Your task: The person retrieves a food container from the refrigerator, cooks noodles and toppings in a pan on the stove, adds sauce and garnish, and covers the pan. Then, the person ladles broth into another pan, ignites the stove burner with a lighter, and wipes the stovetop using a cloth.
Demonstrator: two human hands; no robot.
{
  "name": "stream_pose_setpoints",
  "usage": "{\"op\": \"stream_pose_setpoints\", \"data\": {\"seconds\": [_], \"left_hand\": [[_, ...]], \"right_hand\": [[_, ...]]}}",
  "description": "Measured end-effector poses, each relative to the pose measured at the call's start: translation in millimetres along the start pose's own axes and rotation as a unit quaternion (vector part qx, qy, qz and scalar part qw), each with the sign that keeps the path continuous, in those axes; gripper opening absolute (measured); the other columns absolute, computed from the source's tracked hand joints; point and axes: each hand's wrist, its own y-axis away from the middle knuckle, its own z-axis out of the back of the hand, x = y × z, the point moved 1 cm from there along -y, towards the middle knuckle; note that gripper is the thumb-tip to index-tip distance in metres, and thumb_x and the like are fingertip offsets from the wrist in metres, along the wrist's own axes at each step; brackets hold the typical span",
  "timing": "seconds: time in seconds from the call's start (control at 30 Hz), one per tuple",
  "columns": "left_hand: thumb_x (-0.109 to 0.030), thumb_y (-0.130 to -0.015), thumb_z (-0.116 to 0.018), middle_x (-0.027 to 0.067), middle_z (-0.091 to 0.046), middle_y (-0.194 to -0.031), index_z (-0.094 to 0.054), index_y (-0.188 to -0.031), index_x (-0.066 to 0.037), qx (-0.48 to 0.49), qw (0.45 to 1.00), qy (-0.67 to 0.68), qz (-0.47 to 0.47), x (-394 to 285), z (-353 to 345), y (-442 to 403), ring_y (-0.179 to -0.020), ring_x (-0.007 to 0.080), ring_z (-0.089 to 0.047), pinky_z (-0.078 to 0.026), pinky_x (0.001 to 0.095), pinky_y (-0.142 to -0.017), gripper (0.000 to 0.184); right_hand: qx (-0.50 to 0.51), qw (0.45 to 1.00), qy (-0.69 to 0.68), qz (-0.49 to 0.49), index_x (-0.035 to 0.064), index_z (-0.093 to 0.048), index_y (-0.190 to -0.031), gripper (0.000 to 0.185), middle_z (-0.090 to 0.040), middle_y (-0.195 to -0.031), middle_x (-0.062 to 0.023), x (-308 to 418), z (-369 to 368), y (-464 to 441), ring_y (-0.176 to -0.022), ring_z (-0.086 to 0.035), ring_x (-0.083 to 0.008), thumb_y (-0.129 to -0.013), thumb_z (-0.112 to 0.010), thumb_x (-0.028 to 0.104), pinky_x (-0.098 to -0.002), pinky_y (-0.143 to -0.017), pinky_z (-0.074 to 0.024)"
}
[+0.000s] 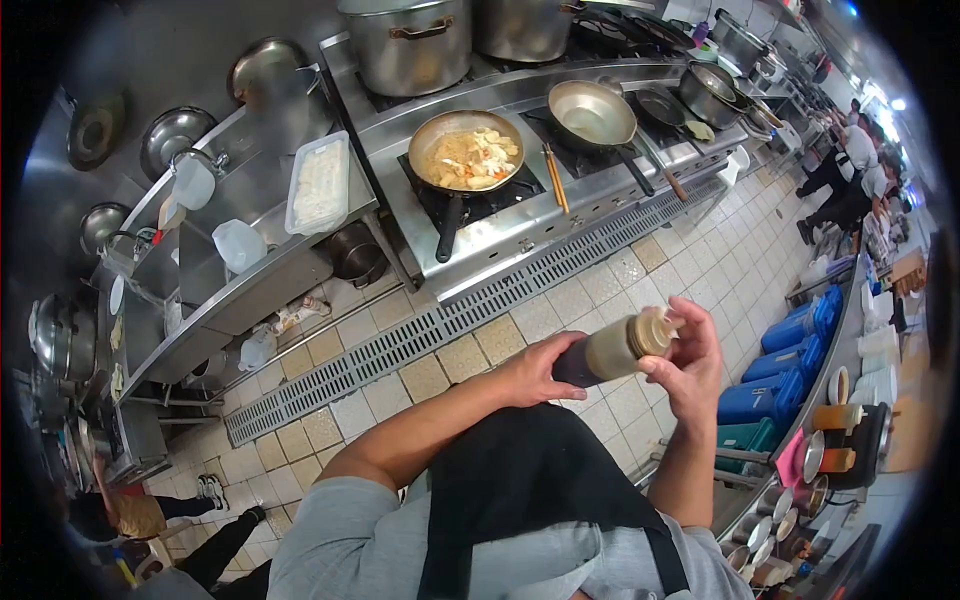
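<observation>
A squeeze bottle (610, 352) with dark liquid at its bottom lies tilted between my two hands, in front of my apron. My left hand (548, 370) is wrapped round the bottle's base end. At the other end, the fingers of my right hand (690, 362) close round the bottle's cap and nozzle. Beyond my hands, a pan (467, 152) on the stove holds noodle-like food with pale and orange pieces. A pair of wooden chopsticks (556, 180) rests on the stove's front ledge, right of that pan.
More pans (592, 113) and large pots (410, 48) stand on the stove. A plastic tub (320, 183) of white food sits left of it. Blue bins (757, 400) and a counter with bottles (838, 417) line the right. People (850, 170) stand at the far right and lower left.
</observation>
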Motion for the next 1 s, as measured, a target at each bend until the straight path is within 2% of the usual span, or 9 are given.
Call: {"op": "stream_pose_setpoints", "data": {"seconds": [0.07, 0.17, 0.23, 0.43, 0.6, 0.67, 0.87, 0.93, 1.0], "left_hand": [[-0.022, -0.071, -0.082, 0.0159, -0.054, -0.123, -0.039, -0.135, -0.001, -0.021, 0.999, 0.029, 0.000, 1.5, 11.9, 6.1, -0.115, 0.0257, -0.054, -0.043, 0.0354, -0.098, 0.080], [-0.016, -0.074, -0.082, 0.0118, -0.054, -0.125, -0.038, -0.137, -0.001, -0.074, 0.995, 0.068, -0.017, 6.8, 25.7, 5.0, -0.118, 0.0212, -0.051, -0.040, 0.0343, -0.101, 0.079], [-0.016, -0.074, -0.082, 0.0118, -0.053, -0.126, -0.038, -0.137, -0.001, -0.075, 0.994, 0.077, 0.007, 5.7, 37.3, 2.4, -0.118, 0.0211, -0.051, -0.040, 0.0349, -0.101, 0.078], [-0.026, -0.079, -0.077, 0.0143, -0.058, -0.122, -0.042, -0.136, -0.005, -0.179, 0.980, -0.013, 0.092, 45.0, 81.3, 22.7, -0.100, 0.0219, -0.061, -0.048, 0.0343, -0.092, 0.070], [-0.024, -0.083, -0.074, 0.0120, -0.062, -0.116, -0.049, -0.130, -0.003, -0.365, 0.907, -0.041, 0.205, 161.1, 102.1, 118.4, -0.093, 0.0213, -0.063, -0.051, 0.0332, -0.083, 0.057], [-0.026, -0.084, -0.072, 0.0150, -0.063, -0.114, -0.053, -0.125, -0.002, -0.401, 0.864, -0.159, 0.260, 197.7, 92.2, 178.4, -0.094, 0.0262, -0.065, -0.051, 0.0332, -0.082, 0.051], [-0.050, -0.083, -0.064, 0.0231, -0.060, -0.119, -0.060, -0.113, 0.004, -0.351, 0.713, -0.071, 0.603, 291.9, -2.4, 351.3, -0.114, 0.0339, -0.056, -0.044, 0.0411, -0.098, 0.062], [-0.046, -0.084, -0.064, 0.0223, -0.061, -0.114, -0.061, -0.113, 0.004, -0.199, 0.741, -0.177, 0.617, 312.8, -31.2, 387.6, -0.116, 0.0315, -0.055, -0.046, 0.0408, -0.094, 0.058], [-0.040, -0.083, -0.068, 0.0190, -0.063, -0.106, -0.059, -0.117, 0.003, -0.172, 0.737, -0.035, 0.653, 284.3, -41.8, 377.6, -0.101, 0.0289, -0.064, -0.054, 0.0409, -0.077, 0.055]], "right_hand": [[0.029, 0.999, -0.030, 0.017, 0.0021, -0.043, -0.133, 0.089, -0.059, -0.116, -0.0074, -18.4, -23.4, -13.6, -0.096, -0.060, -0.0131, -0.061, -0.090, 0.022, -0.0259, -0.076, -0.0491], [0.111, 0.983, 0.140, 0.041, 0.0024, -0.045, -0.131, 0.083, -0.060, -0.114, -0.0066, -55.5, -52.8, -29.6, -0.103, -0.059, -0.0155, -0.064, -0.088, 0.022, -0.0304, -0.085, -0.0484], [0.109, 0.993, -0.015, -0.053, 0.0020, -0.046, -0.130, 0.075, -0.061, -0.113, -0.0069, -73.7, -75.2, -38.4, -0.105, -0.058, -0.0180, -0.069, -0.085, 0.019, -0.0336, -0.093, -0.0458], [0.123, 0.975, 0.180, 0.036, 0.0036, -0.044, -0.131, 0.074, -0.062, -0.114, -0.0135, -55.5, -66.5, -139.3, -0.104, -0.060, -0.0230, -0.071, -0.081, 0.026, -0.0356, -0.092, -0.0463], [0.085, 0.840, 0.530, 0.081, 0.0115, -0.043, -0.135, 0.078, -0.062, -0.115, -0.0208, -35.6, -30.6, -244.3, -0.104, -0.062, -0.0362, -0.070, -0.077, 0.041, -0.0423, -0.087, -0.0498], [0.125, 0.708, 0.692, 0.058, 0.0135, -0.046, -0.131, 0.072, -0.064, -0.109, -0.0183, -35.3, -25.9, -269.4, -0.103, -0.063, -0.0340, -0.070, -0.076, 0.039, -0.0432, -0.083, -0.0517], [0.195, 0.567, 0.799, 0.055, 0.0134, -0.052, -0.119, 0.058, -0.066, -0.106, -0.0137, -40.0, -28.5, -322.6, -0.098, -0.065, -0.0288, -0.070, -0.076, 0.034, -0.0407, -0.081, -0.0537], [0.188, 0.570, 0.797, 0.059, 0.0141, -0.053, -0.120, 0.059, -0.066, -0.105, -0.0137, -40.9, -30.5, -334.9, -0.097, -0.065, -0.0298, -0.069, -0.077, 0.034, -0.0409, -0.080, -0.0533], [0.169, 0.577, 0.797, 0.065, 0.0153, -0.053, -0.122, 0.062, -0.066, -0.102, -0.0135, -39.7, -33.4, -343.1, -0.095, -0.065, -0.0320, -0.067, -0.078, 0.033, -0.0415, -0.079, -0.0525]]}}
